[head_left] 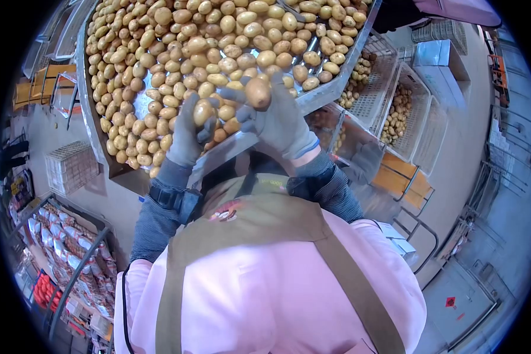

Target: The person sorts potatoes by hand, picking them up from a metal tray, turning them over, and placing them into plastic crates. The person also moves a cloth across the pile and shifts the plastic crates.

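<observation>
Both hands wear grey gloves and are at the near edge of a metal sorting table (140, 105) heaped with potatoes (177, 35). My left hand (185, 137) is curled around a yellowish potato (203, 111), the thumb on its near side. Raised a little higher, my right hand (282, 123) grips a browner potato (258, 93) between thumb and fingers. Loose potatoes lie close below and beyond both hands. A thin dark curved object (290, 10) lies among the potatoes at the far side.
To the right stand plastic crates (367, 97) holding potatoes, with a white box (436, 68) behind them. An orange-topped stand (400, 180) is near my right elbow. At lower left a railed cart (71, 251) carries packed bags, and a white crate (72, 167) sits on the floor.
</observation>
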`<state>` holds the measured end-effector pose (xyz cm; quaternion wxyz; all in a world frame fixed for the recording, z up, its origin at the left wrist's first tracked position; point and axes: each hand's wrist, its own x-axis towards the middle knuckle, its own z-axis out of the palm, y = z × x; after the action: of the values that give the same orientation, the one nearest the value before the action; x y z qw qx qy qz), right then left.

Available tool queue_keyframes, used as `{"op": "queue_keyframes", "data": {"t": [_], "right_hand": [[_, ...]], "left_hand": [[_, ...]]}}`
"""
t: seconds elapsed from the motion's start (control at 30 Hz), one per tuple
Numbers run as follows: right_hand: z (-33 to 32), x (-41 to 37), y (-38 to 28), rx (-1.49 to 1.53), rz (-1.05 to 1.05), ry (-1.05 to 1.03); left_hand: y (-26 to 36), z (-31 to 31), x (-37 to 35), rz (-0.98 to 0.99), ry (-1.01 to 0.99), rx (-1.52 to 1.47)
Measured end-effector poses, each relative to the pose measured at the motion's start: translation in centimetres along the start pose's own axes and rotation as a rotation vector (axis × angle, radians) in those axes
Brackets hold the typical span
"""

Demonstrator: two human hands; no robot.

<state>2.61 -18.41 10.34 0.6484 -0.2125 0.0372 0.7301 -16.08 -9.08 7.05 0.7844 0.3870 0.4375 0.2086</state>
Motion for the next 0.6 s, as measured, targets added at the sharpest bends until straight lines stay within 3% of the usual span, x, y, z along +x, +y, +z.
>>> {"op": "queue_keyframes", "data": {"t": [0.07, 0.13, 0.17, 0.27, 0.3, 0.37, 0.4, 0.43, 0.47, 0.5, 0.53, 0.57, 0.6], "right_hand": [[-0.9, -0.4, -0.1, 0.082, 0.014, -0.046], [-0.9, -1.1, 0.0, 0.068, -0.016, 0.013], [0.0, -1.7, 0.2, -0.091, -0.135, 0.083], [0.2, -2.7, 0.5, -0.13, -0.208, 0.234], [-0.1, -3.1, 0.5, -0.245, -0.196, 0.257], [-0.8, -4.6, 1.0, -0.746, -0.605, 0.45], [-1.9, -6.6, 0.2, -0.738, -0.636, 0.561], [-3.1, -8.7, -0.6, -0.726, -0.664, 0.673], [-3.7, -11.5, -1.7, -0.399, -0.486, 0.743], [-8.2, -14.3, -1.5, -0.575, -0.738, 0.809], [-11.1, -18.1, -2.8, -0.429, -0.826, 0.918], [-13.9, -21.9, -3.9, -0.286, -0.924, 1.02], [-15.8, -26.9, -5.3, -0.536, -0.953, 1.159]], "left_hand": [[0.0, 1.2, 0.0, -0.045, 0.039, -0.012], [0.7, 2.3, 0.1, -0.239, 0.024, -0.174], [0.2, 2.8, 0.4, -0.25, 0.04, -0.193], [-1.3, 2.0, 0.9, -0.249, -0.154, -0.208], [-2.1, 1.6, 1.3, -0.134, -0.21, -0.023], [-3.5, 0.2, 1.5, 0.554, -0.22, 0.869], [-4.0, -0.4, 1.4, 0.638, -0.175, 0.965], [-5.7, -2.2, 1.9, 0.614, -0.12, 0.921], [-4.8, -1.8, 1.5, 0.381, -0.146, 0.73], [-4.3, -1.8, 1.2, 0.478, -0.203, 0.806], [-4.0, -2.2, 1.4, 0.592, -0.233, 0.884], [-4.1, -3.1, 1.9, 0.324, -0.211, 0.567], [-3.9, -3.9, 2.0, 0.05, -0.167, 0.262]]}}
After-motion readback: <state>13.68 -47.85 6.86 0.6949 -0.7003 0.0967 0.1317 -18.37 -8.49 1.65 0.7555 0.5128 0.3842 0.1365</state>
